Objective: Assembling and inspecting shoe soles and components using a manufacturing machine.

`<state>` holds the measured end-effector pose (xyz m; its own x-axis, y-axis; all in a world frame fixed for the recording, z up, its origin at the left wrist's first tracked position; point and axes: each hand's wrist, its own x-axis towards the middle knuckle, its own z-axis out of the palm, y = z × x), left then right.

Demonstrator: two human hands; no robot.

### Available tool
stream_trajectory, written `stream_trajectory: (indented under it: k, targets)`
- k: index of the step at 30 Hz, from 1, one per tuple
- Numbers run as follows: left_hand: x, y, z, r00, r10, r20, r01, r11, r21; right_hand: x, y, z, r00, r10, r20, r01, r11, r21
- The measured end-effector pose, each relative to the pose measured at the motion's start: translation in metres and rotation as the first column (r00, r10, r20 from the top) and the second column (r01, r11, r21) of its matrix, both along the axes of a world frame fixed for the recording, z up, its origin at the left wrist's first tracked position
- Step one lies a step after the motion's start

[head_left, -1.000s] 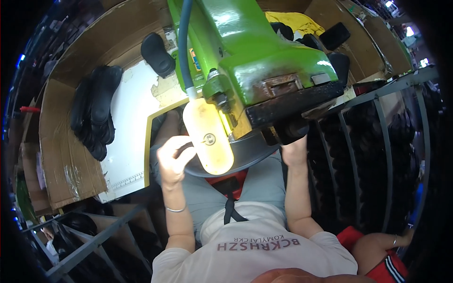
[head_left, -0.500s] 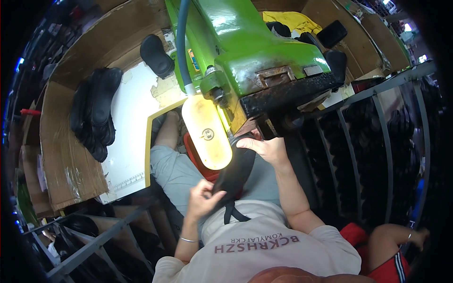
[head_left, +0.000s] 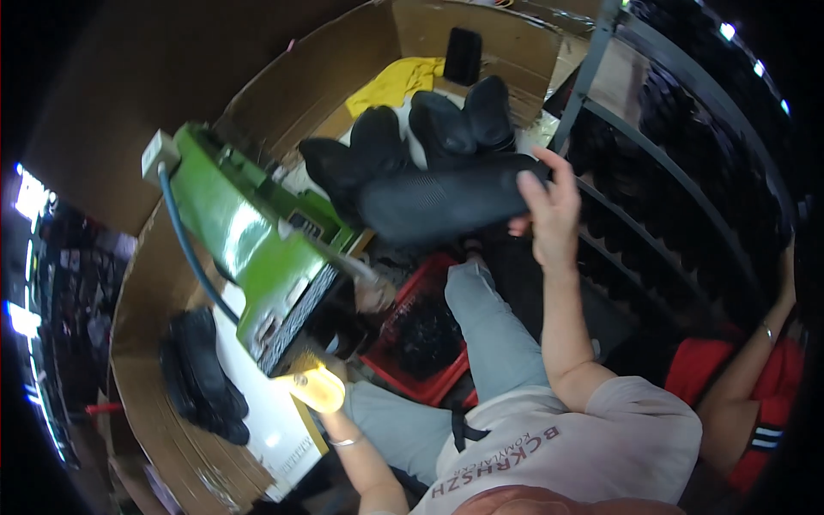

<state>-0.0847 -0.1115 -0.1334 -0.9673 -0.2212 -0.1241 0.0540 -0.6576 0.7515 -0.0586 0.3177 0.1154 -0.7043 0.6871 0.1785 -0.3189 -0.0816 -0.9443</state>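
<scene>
A long black shoe sole [head_left: 438,199] with a finely ribbed patch is held up, roughly level, above the floor in front of me. My right hand [head_left: 554,202] is closed on its right end, thumb on the near face. Lower left, my left hand [head_left: 333,371] is mostly hidden behind the lit yellow lamp [head_left: 316,388] of the green machine [head_left: 249,223]; its fingers do not show. Behind the held sole, several similar black soles [head_left: 442,120] lie on the white table.
Cardboard walls [head_left: 318,77] surround the table, with a yellow cloth [head_left: 395,84] at the back. More black soles [head_left: 197,373] are piled at the left. A red bin [head_left: 395,356] with dark scraps stands between my legs. Grey metal racks [head_left: 678,154] rise on the right; another person's arm [head_left: 772,309] is beside them.
My view has turned to the right. My right hand has carried the sole up and away from the machine head toward the other soles. My left hand has let go of it.
</scene>
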Motion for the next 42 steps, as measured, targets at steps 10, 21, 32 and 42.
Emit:
stream_trajectory:
  k: [10,21,32,42]
  targets:
    - [0.114,0.064,-0.005,0.992,0.099,-0.082,-0.128,0.794,-0.594,-0.149,-0.041,-0.080,0.983,-0.172,-0.058,0.169,0.751,0.638]
    - [0.147,-0.118,0.018,0.992,0.095,-0.079,-0.108,0.356,-0.928,0.033,-0.114,-0.225,0.660,0.595,0.459,-0.695,0.715,0.073]
    - [0.161,0.063,0.079,0.948,-0.314,-0.050,0.000,0.157,-0.988,0.067,-0.078,-0.202,0.273,0.882,0.384,-0.742,0.448,-0.499]
    - [0.102,0.180,0.120,0.961,-0.260,0.090,0.266,0.797,-0.542,0.144,-0.044,-0.184,0.607,0.786,0.119,-0.593,0.548,-0.590]
